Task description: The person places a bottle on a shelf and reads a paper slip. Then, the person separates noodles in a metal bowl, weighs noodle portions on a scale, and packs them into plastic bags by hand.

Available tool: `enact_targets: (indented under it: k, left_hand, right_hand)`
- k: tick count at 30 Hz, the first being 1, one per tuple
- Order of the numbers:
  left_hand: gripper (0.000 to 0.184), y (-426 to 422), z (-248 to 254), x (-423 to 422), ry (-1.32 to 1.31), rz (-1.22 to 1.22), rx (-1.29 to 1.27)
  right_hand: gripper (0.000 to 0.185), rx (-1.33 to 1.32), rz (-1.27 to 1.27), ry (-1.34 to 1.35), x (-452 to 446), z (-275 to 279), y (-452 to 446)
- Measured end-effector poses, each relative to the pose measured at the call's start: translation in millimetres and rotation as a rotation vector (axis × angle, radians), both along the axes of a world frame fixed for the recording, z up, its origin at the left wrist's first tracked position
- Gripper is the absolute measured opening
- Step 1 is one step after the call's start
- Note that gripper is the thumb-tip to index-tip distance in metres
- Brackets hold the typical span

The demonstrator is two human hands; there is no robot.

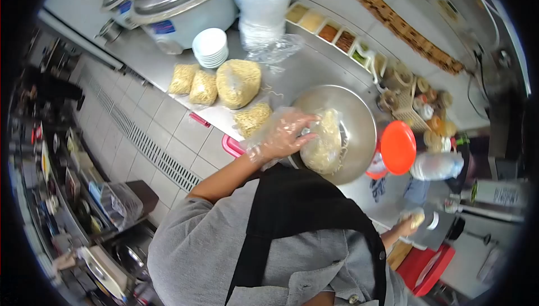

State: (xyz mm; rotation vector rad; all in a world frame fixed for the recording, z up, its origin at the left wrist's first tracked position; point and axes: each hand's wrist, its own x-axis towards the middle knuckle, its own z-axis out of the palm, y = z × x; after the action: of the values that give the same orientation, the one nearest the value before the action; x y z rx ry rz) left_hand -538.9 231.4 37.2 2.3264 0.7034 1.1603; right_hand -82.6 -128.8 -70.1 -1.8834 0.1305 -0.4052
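My left hand, in a clear plastic glove, curls its thumb and fingers at the near-left side of a clear bag of pale noodles. The bag lies in a wide steel bowl, with a few loose strands beside it. Far to the right, my right hand is closed on a small pale yellow lump whose kind I cannot make out. Next to that hand is a grey box-like thing. Filled noodle bags sit on the steel counter left of the bowl.
Stacked white bowls, a large cooker and a plastic-wrapped stack stand at the back left. Seasoning trays line the wall. An orange-red lid is right of the bowl. A red bin is at lower right.
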Motion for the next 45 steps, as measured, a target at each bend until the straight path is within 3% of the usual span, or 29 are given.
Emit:
enact_targets:
  k: [1,3,5,7,8,9,11,13,16,18,20,21,23,26,27,30,32,33,34,35,36,38,39,40,41,43,45]
  left_hand:
    - [0.036,-0.1,0.0,-15.2,0.002,0.033,0.0]
    - [0.037,-2.3,-0.7,-45.4,0.023,0.325,-0.254]
    - [0.042,-2.9,-30.4,-61.5,-0.056,0.409,-0.33]
    - [0.055,0.0,-37.6,-72.1,0.287,0.427,-0.163]
    - [0.072,2.8,-72.7,-77.5,0.415,0.376,-0.173]
    - [0.072,1.2,-80.0,-76.9,0.416,0.37,-0.165]
    - [0.081,-1.3,-88.6,-72.3,0.574,0.4,-0.02]
    - [0.083,3.4,-114.8,-69.9,0.549,0.406,-0.068]
    - [0.083,3.6,-122.8,-61.9,0.486,0.516,0.002]
    - [0.084,3.0,-122.7,-54.1,0.453,0.622,-0.044]
    - [0.084,1.1,-125.2,-50.2,0.452,0.642,-0.046]
    - [0.084,1.8,-127.3,-50.1,0.453,0.668,-0.052]
    - [0.085,1.7,-132.5,-50.8,0.452,0.669,-0.055]
    - [0.091,1.2,-126.9,-51.1,0.498,0.658,-0.142]
    - [0.091,0.7,-122.2,-51.6,0.501,0.653,-0.143]
    - [0.079,6.3,-97.4,-57.0,0.494,0.627,-0.193]
    - [0.063,17.1,-72.2,-66.5,0.3,0.521,-0.402]
    - [0.063,21.0,-73.6,-68.0,0.296,0.521,-0.397]
    - [0.056,23.9,-76.8,-68.6,0.095,0.447,-0.498]
    - [0.05,26.7,-78.4,-68.4,-0.111,0.372,-0.59]
    - [0.05,25.7,-67.4,-63.1,-0.128,0.385,-0.577]
    - [0.046,19.4,-35.5,-44.1,0.105,0.198,-0.258]
    - [0.048,21.6,-44.9,-30.5,-0.041,-0.004,-0.251]
    - [0.055,21.9,-36.7,-22.0,0.127,-0.133,-0.232]
    - [0.058,17.8,-67.1,-7.3,0.08,-0.217,-0.205]
    - [0.054,14.7,-74.1,21.2,-0.041,-0.452,-0.268]
    - [0.056,19.3,-64.3,29.8,0.151,-0.514,-0.223]
  right_hand:
    - [0.054,0.137,-0.024,-0.06,-21.7,24.6,19.0]
    - [0.067,0.209,0.159,-0.238,-15.3,49.8,35.8]
    - [0.067,0.296,0.282,-0.227,-45.2,111.1,91.5]
    - [0.063,0.436,0.672,-0.242,-54.1,140.5,133.0]
    - [0.062,0.465,0.807,-0.162,-63.3,148.8,156.6]
    - [0.062,0.492,0.94,-0.084,-75.7,154.0,180.5]
    - [0.059,0.418,1.16,0.199,-117.7,154.8,234.0]
    - [0.061,0.311,1.373,0.484,-189.0,173.5,296.5]
    - [0.066,0.127,1.796,0.55,-260.3,152.5,382.9]
    - [0.068,-0.145,1.944,0.186,-289.1,114.0,441.8]
    - [0.08,-0.527,1.85,-0.2,-315.2,81.3,484.2]
    - [0.08,-0.517,1.844,-0.209,-324.7,56.9,493.8]
    - [0.092,-1.246,1.867,-0.561,-336.4,24.2,514.1]
    - [0.096,-1.429,1.985,-0.424,-341.8,32.6,521.2]
    - [0.096,-1.427,1.984,-0.417,-339.0,38.1,519.9]
    - [0.074,-0.84,1.869,-0.573,-314.0,86.4,495.0]
    - [0.063,-0.578,1.753,-0.507,-294.4,110.9,453.5]
    - [0.06,-0.593,1.705,-0.429,-285.2,113.8,428.4]
    - [0.058,-0.606,1.658,-0.354,-278.1,115.1,400.6]
    - [0.061,-0.717,1.611,-0.356,-275.0,118.5,370.2]
    - [0.071,-0.783,1.591,-0.462,-265.2,92.5,344.2]
    - [0.083,-0.947,1.657,-0.288,-269.5,79.6,296.9]
    - [0.08,-0.846,1.612,-0.503,-271.8,54.0,279.1]
    - [0.067,-0.802,1.599,-0.553,-276.2,48.2,273.3]
    - [0.053,-0.693,1.582,-0.619,-274.7,33.3,267.0]
    - [0.025,-0.571,1.602,-0.573,-271.7,28.2,262.5]
    - [0.017,-0.463,1.608,-0.45,-263.4,19.3,269.4]
